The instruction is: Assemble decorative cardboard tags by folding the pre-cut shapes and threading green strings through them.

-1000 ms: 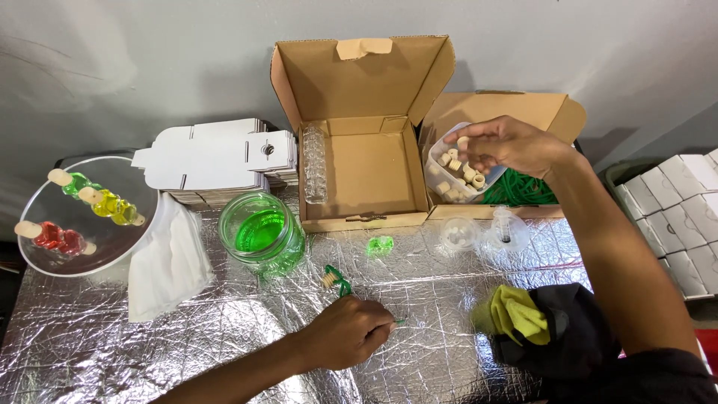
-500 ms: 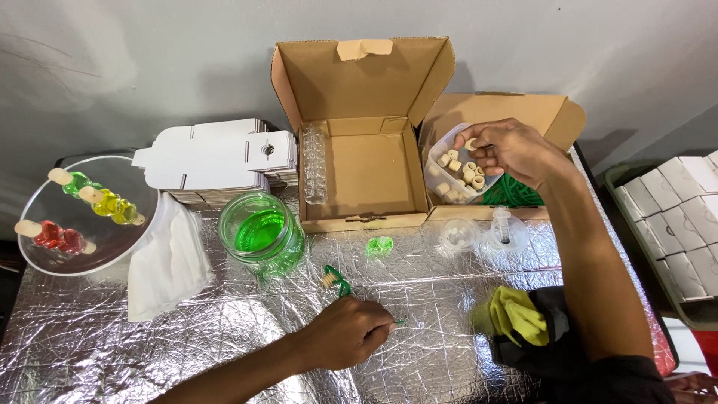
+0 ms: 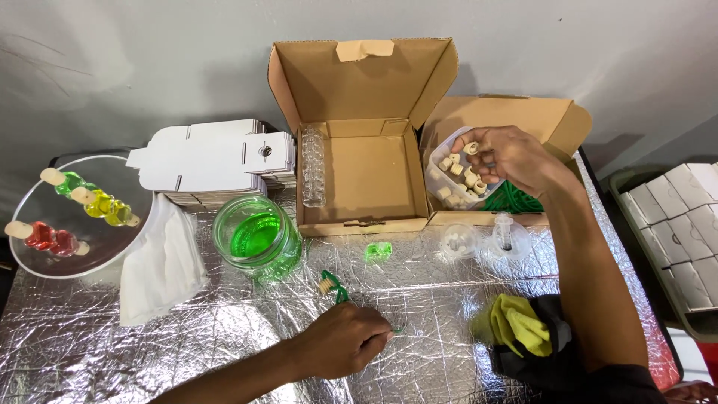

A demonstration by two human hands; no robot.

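My right hand (image 3: 502,157) hovers over a clear container of small cream corks (image 3: 455,179) inside the right cardboard box, pinching one cork between its fingertips. My left hand (image 3: 342,346) rests on the foil-covered table (image 3: 224,344), fingers closed on a thin green stick (image 3: 338,287) that carries a cork at its far end. A small green glass piece (image 3: 378,251) lies just in front of the open middle box (image 3: 359,172). A glass jar of green liquid (image 3: 256,238) stands to the left of the stick.
A glass bowl (image 3: 30,258) at far left holds skewers of green, yellow and red pieces. A stack of flat white cartons (image 3: 217,161), a white cloth (image 3: 161,269), two clear domed lids (image 3: 486,241), a yellow-and-black cloth (image 3: 523,333) and white boxes (image 3: 673,217) at right surround the work area.
My right hand has dipped from above the cork container into it and lifted slightly with a cork. My left hand has stayed in place on the stick.
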